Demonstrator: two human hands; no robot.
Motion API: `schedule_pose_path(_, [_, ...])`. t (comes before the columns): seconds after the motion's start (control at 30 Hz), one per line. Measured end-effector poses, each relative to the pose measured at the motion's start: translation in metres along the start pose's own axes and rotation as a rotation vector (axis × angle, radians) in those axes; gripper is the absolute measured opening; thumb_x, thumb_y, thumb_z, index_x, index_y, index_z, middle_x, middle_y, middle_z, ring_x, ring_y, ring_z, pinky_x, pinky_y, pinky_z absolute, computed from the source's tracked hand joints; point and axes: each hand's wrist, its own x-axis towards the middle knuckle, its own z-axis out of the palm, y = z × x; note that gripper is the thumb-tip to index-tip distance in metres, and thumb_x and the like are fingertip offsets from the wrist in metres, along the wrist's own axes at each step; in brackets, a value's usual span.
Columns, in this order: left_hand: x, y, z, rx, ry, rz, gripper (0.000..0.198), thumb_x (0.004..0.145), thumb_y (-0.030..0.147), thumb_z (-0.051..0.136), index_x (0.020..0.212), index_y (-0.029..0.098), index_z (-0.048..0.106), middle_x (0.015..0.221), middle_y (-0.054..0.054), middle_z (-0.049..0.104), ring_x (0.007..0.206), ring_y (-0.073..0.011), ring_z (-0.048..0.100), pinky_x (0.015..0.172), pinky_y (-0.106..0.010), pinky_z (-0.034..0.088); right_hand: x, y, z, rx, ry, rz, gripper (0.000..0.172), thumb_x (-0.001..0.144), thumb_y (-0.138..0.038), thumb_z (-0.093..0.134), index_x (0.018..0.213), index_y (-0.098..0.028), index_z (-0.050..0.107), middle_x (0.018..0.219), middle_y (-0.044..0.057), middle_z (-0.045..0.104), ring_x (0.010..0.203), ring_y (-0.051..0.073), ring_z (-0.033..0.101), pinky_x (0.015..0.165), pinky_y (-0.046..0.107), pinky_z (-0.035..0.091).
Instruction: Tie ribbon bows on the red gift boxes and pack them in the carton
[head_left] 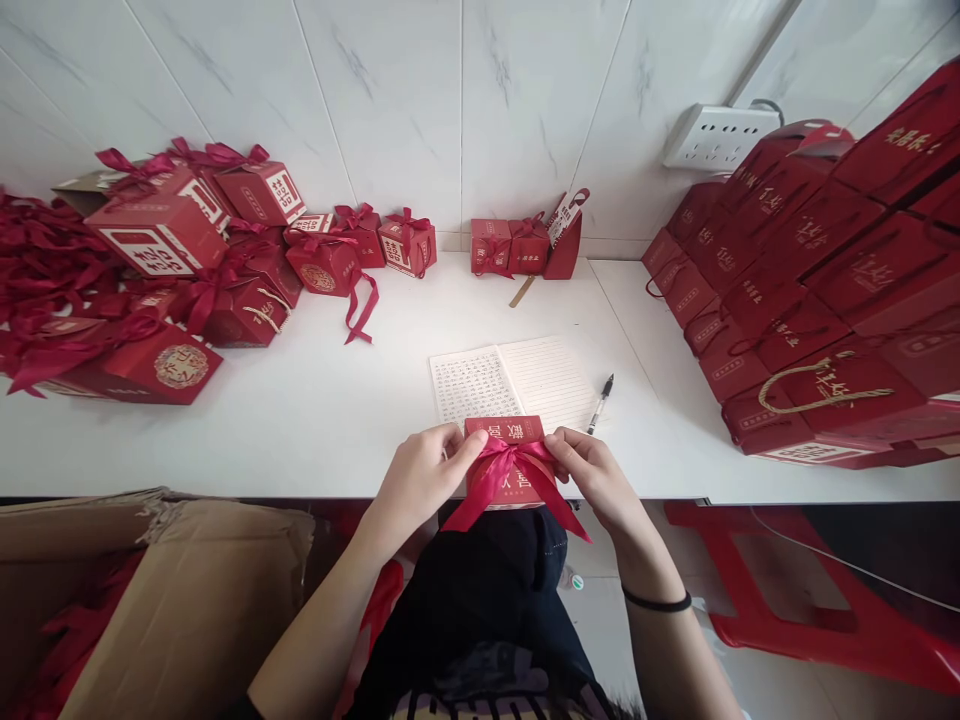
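Note:
A small red gift box [510, 430] with gold characters sits at the table's front edge, in front of me. Around it runs a crimson ribbon [491, 482] tied in a bow, its two tails hanging down over the near side. My left hand [431, 468] pinches the bow's left loop between thumb and fingers. On the other side my right hand [592, 468] pinches the right loop the same way. Just behind the box lies an open notebook [555, 375], its left page covered in handwriting. A pen [601, 403] rests to the notebook's right.
Ribboned red boxes [255, 300] pile up at the left; a tall stack of red boxes [817, 280] stands right. Several small boxes [525, 245] line the wall below a power strip [720, 137]. A cardboard carton [217, 590] is at lower left, a red stool [810, 600] lower right.

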Motion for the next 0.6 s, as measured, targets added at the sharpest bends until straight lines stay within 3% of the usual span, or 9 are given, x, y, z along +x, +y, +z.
schedule_pose_path(0.13, [-0.002, 0.000, 0.011, -0.075, 0.041, 0.034, 0.035, 0.087, 0.047, 0.044, 0.064, 0.021, 0.045, 0.056, 0.004, 0.051, 0.048, -0.0110, 0.046, 0.049, -0.023, 0.036, -0.003, -0.004, 0.002, 0.029, 0.037, 0.000, 0.049, 0.077, -0.064, 0.057, 0.060, -0.020, 0.044, 0.055, -0.003, 0.040, 0.052, 0.011, 0.034, 0.051, 0.025, 0.029])
schedule_pose_path(0.33, [-0.009, -0.006, 0.029, -0.106, 0.196, 0.034, 0.032, 0.088, 0.043, 0.041, 0.065, 0.022, 0.036, 0.057, 0.004, 0.047, 0.051, -0.0111, 0.045, 0.052, -0.023, 0.035, -0.004, 0.005, 0.005, 0.104, 0.081, -0.003, 0.048, 0.079, -0.060, 0.058, 0.058, -0.020, 0.042, 0.053, -0.004, 0.039, 0.051, 0.010, 0.032, 0.051, 0.025, 0.027])
schedule_pose_path(0.6, [-0.010, -0.013, 0.037, -0.156, 0.205, 0.006, 0.030, 0.089, 0.042, 0.037, 0.068, 0.021, 0.035, 0.061, 0.003, 0.046, 0.054, -0.0112, 0.044, 0.053, -0.024, 0.036, -0.002, 0.015, 0.014, 0.350, 0.093, 0.059, 0.048, 0.072, -0.056, 0.069, 0.057, -0.018, 0.043, 0.051, -0.005, 0.037, 0.050, 0.008, 0.028, 0.047, 0.023, 0.022])
